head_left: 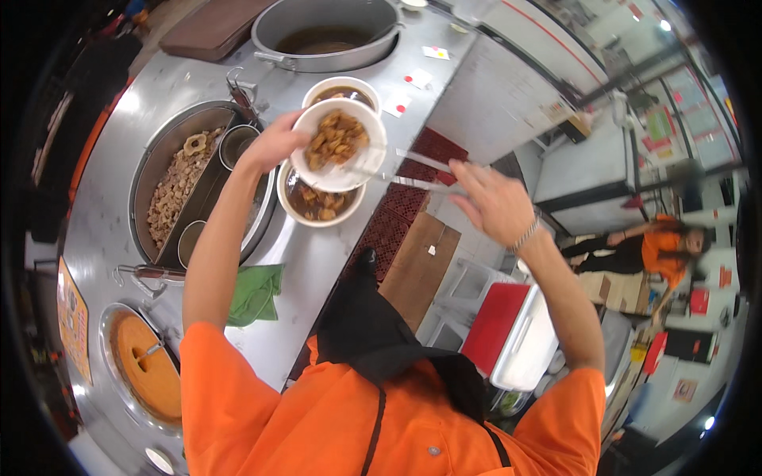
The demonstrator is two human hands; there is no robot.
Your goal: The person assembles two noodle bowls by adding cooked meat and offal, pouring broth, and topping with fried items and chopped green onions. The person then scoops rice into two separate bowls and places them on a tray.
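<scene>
Left hand point(279, 144) clamps a white bowl point(368, 127) of brown chunks point(337, 139), upper centre of the frame, right hand point(496, 205) grips silvery tongs point(425, 186) at centre, a second filled bowl point(321, 223) peeks out below

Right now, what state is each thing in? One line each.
Left hand, gripping white bowl
White bowl, raised, food pieces inside
Right hand, holding tongs
Tongs, blurred, tip gap unclear
Far bowl, brown liquid inside
Near bowl, brown liquid, food pieces
Oval pot, uncovered, dark liquid
Divided pot, uncovered, food pieces in left compartment
Green cloth, crumpled
Round pan, uncovered, orange contents
</scene>
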